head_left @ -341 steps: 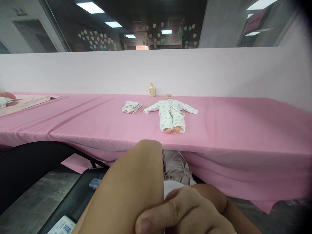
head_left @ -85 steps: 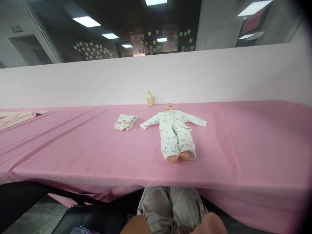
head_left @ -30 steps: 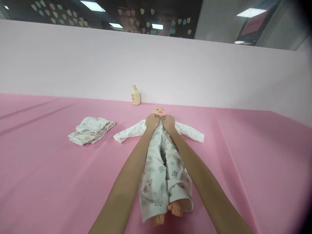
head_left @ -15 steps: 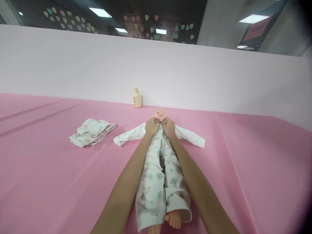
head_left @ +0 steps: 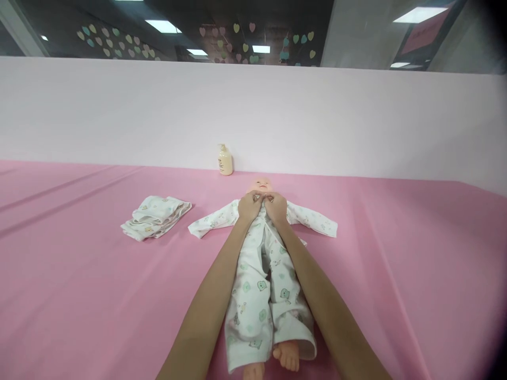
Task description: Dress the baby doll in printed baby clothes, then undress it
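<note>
I see a pink-covered table (head_left: 79, 295) under a pale wall, with paper hearts on the dark wall at the top of the frame. At centre, my left hand (head_left: 249, 205) and right hand (head_left: 276, 206) pinch the collar of the doll's pyjamas (head_left: 259, 287) (doll lying face up). The pump bottle (head_left: 225, 160) label is unreadable; folded clothes (head_left: 156, 216) lie centre-left.
</note>
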`<state>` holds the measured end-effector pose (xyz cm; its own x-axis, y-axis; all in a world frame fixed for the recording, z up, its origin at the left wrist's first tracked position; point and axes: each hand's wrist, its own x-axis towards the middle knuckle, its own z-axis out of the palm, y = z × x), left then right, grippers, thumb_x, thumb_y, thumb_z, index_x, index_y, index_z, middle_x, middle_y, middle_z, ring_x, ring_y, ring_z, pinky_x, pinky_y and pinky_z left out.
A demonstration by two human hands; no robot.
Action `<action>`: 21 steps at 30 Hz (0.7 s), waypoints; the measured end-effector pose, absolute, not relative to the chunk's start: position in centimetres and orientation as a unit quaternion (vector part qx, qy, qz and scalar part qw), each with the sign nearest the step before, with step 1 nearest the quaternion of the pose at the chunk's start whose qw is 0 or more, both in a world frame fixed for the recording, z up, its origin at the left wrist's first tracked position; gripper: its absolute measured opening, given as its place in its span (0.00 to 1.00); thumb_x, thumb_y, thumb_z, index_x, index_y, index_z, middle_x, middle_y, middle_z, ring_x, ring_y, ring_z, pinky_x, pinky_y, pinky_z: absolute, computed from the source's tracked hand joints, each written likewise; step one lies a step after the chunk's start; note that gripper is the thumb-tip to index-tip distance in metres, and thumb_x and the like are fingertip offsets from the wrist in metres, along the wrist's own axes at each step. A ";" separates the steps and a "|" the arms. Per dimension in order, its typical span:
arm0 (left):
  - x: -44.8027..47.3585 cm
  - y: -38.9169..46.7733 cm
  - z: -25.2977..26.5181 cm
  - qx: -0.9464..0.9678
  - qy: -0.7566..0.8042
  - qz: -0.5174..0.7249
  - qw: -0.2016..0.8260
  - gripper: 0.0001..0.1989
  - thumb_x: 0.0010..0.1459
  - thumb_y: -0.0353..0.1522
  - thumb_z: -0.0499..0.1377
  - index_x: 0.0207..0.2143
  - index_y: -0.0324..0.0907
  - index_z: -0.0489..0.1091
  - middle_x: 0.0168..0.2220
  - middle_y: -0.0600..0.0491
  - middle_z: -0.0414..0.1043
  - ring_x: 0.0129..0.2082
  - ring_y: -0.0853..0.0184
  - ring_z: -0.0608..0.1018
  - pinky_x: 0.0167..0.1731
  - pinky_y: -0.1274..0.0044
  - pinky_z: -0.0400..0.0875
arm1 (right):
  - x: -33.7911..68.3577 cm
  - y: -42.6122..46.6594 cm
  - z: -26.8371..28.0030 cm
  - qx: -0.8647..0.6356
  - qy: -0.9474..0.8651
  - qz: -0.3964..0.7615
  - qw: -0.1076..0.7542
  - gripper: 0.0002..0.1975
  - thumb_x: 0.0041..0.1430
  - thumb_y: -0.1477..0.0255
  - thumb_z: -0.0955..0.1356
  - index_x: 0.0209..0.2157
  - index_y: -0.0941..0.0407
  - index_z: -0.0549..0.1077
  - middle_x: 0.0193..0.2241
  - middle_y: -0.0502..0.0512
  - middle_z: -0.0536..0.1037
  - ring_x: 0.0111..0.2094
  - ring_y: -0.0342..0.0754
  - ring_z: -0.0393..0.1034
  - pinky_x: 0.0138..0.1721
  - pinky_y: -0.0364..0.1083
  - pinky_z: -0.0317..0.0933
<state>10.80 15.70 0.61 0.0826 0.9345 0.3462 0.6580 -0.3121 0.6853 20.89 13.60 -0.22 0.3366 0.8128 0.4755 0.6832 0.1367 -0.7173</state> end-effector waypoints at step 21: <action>9.1 13.5 0.3 0.741 0.467 0.419 0.241 0.11 0.54 0.36 0.57 0.33 0.39 0.75 0.16 0.60 0.60 0.20 0.71 0.65 0.25 0.79 0.56 | 23.4 11.3 0.1 -0.562 -0.573 0.301 0.515 0.07 0.46 0.71 0.71 0.28 0.60 0.78 0.22 0.50 0.76 0.22 0.40 0.68 0.28 0.38 0.62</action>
<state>9.08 13.48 0.29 0.2135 0.8931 0.3959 0.4902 -0.4485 0.7473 23.39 11.27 0.12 0.1631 0.9540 0.2516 0.3339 0.1866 -0.9240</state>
